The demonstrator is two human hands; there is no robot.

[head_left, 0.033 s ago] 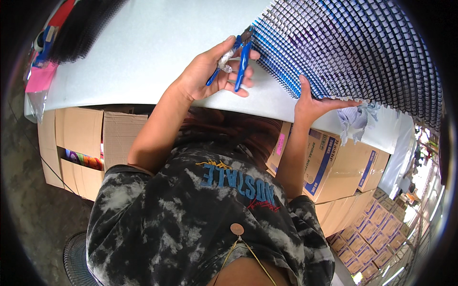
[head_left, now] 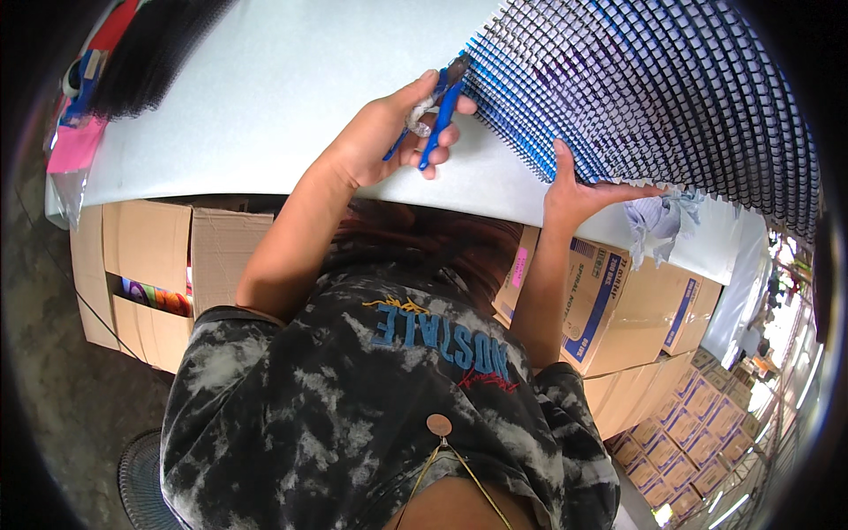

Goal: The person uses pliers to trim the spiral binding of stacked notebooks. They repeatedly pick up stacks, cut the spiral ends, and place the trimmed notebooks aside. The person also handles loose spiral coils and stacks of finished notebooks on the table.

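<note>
In my left hand (head_left: 378,132) is a pair of blue-handled cutting pliers (head_left: 439,128), my fingers curled round the handles. Whitish wrapping covers part of one handle. The dark jaws touch the left edge of a large grid-like mesh sheet (head_left: 636,97), coloured black, white and blue; the exact spot between the jaws is too small to make out. My right hand (head_left: 570,201) steadies the sheet at its near edge, thumb up against it and fingers stretched along and partly under it. A crumpled pale-blue cloth or wrap (head_left: 655,219) hangs beside those fingers.
The sheet rests on a white-covered table (head_left: 265,132). Black netting (head_left: 155,66) and a pink piece in clear plastic (head_left: 75,146) lie far left. Cardboard boxes (head_left: 146,238) stand under the table's front, with more boxes (head_left: 685,428) stacked lower right. A fan (head_left: 146,477) stands lower left.
The fingers of my left hand have closed further, bringing the pliers' handles nearer each other. My right hand and the mesh sheet have stayed in place.
</note>
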